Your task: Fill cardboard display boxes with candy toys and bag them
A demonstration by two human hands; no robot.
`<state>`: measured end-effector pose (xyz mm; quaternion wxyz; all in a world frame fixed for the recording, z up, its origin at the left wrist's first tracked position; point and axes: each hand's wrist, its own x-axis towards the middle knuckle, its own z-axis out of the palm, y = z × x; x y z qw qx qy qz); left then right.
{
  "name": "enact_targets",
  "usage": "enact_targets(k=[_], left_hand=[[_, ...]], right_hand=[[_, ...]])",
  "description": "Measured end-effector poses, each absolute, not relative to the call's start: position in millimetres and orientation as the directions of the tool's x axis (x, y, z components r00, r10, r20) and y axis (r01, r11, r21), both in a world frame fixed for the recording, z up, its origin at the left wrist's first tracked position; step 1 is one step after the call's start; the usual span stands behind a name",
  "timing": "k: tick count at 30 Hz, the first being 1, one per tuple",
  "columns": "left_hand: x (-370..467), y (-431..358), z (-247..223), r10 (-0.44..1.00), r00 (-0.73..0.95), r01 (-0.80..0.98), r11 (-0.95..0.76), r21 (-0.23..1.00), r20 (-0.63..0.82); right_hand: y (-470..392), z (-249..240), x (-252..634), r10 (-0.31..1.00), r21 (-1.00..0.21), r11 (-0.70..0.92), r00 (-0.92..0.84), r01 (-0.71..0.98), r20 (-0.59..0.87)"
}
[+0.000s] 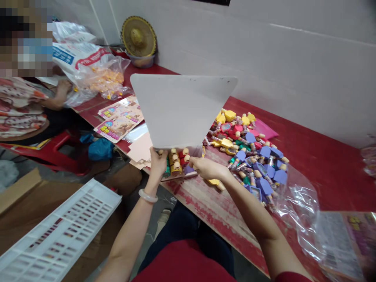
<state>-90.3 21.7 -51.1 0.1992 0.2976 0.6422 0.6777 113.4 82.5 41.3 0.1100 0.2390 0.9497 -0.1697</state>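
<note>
A box with its white lid [183, 111] raised stands at the table's front edge. Inside it, upright rows of small green, yellow [175, 169] and red pieces with pale round tops are packed side by side. My left hand [158, 162], with a pale bangle on the wrist, is at the box's left end, fingers curled in by the green pieces [167, 169]. At the right end my right hand [207, 167] has its fingers pressed together at a purple piece [188, 169]. Its fingertips are partly hidden. A yellow piece [216, 182] lies under my right wrist.
Loose coloured pieces [249, 156] are heaped on the red table [305, 160] to the right, near clear plastic [302, 211]. Printed cards [116, 125] and pinkish inserts [141, 149] lie left. A white slotted tray [61, 231] is lower left. A co-worker [23, 105] sits beyond a red stool [70, 149].
</note>
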Motion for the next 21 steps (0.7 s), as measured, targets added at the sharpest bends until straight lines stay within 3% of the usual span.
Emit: enact_targets(k=[5, 12, 17, 21], left_hand=[[-90.3, 22.2, -50.9, 0.629, -0.77, 0.107, -0.039, 0.993, 0.108], [-90.0, 23.3, -54.7, 0.638, -0.759, 0.096, -0.083, 0.992, 0.127], [-89.4, 22.4, -50.0, 0.632, -0.772, 0.055, -0.047, 0.997, 0.072], [-90.2, 24.0, -47.2, 0.628, -0.775, 0.065, -0.032, 0.997, 0.07]], right_hand=[[91.4, 40.6, 111.2, 0.415, -0.282, 0.82, -0.857, 0.498, -0.306], [91.5, 43.8, 113.2, 0.451, -0.29, 0.781, -0.821, 0.553, -0.349], [65.3, 29.7, 86.7, 0.707, -0.103, 0.685, -0.692, 0.721, -0.146], [52.4, 12.9, 64.7, 0.778, -0.176, 0.605, -0.623, 0.777, -0.077]])
